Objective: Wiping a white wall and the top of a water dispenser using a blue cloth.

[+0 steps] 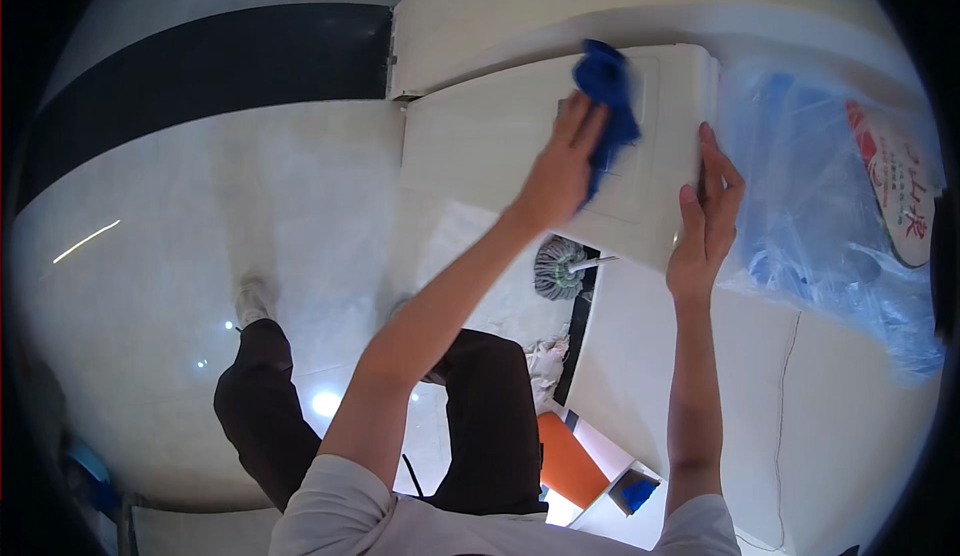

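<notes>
A tall cream-white cabinet or appliance (pixel 480 120) with a smooth panel stands before me against the wall. My left hand (pixel 566 158) presses a crumpled blue cloth (pixel 615 102) onto its panel, the fingers partly over the cloth; hand and cloth look slightly blurred. At the panel's right edge, my right hand (pixel 709 218) holds on, with the thumb on the near face and the fingers around the side. The part of the cabinet under the cloth is hidden.
Clear bluish plastic sheeting (pixel 810 196) with a printed piece (pixel 896 181) lies right of the cabinet. Below are a grey mop head (pixel 559 267), crumpled white plastic (pixel 547 364) and an orange object (pixel 570 458). A thin cord (pixel 782 406) runs down the right wall.
</notes>
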The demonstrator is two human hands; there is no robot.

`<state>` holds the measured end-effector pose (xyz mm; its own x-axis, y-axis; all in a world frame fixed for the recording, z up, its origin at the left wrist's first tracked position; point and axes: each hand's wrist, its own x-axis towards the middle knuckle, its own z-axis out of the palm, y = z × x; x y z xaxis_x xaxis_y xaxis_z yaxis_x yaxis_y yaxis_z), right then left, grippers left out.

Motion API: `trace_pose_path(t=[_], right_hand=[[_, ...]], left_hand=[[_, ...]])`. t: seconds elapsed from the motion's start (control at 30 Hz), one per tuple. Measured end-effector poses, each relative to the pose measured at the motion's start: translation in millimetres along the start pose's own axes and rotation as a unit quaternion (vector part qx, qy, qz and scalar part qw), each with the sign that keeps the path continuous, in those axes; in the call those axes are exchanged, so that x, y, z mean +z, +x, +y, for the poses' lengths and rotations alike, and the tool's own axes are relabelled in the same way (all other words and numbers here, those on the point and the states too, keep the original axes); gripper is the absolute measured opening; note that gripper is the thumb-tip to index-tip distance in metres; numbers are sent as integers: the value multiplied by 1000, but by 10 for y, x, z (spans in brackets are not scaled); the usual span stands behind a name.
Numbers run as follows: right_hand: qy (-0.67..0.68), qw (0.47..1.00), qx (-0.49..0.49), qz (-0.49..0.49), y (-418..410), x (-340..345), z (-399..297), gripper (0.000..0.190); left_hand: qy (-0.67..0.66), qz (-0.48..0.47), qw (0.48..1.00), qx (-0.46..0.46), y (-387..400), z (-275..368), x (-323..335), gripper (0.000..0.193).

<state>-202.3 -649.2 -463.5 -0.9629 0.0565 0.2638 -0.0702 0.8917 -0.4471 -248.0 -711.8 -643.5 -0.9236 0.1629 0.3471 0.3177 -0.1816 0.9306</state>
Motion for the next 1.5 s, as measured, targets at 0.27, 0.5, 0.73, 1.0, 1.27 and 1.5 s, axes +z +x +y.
trace_pose_path(t=[0.27,0.5,0.73,1.0,1.27,1.5], right_hand=[[10,1000,-17,-12,-7,50,-44,41],[10,1000,-21,10,-87,-17,-14,49],[23,999,-11,45,-164,45,-126,60],[-15,996,-86,-31,-2,-13,92,57],[-76,990,-109,-38,-25,-193,209,52],[81,993,-75,-42,-85,-67,47,70]], left_hand=[[87,-1,989,-121,-339,-1599,-303,77],[-91,-55,979,172,177,-256,-110,77],[-22,-1,941,337,525,-317,49,67],[115,-5,976,185,-182,-2384,-362,79],[-26,-19,958,285,-73,-886,3,80],[-21,-16,936,350,-204,-2,12,72]])
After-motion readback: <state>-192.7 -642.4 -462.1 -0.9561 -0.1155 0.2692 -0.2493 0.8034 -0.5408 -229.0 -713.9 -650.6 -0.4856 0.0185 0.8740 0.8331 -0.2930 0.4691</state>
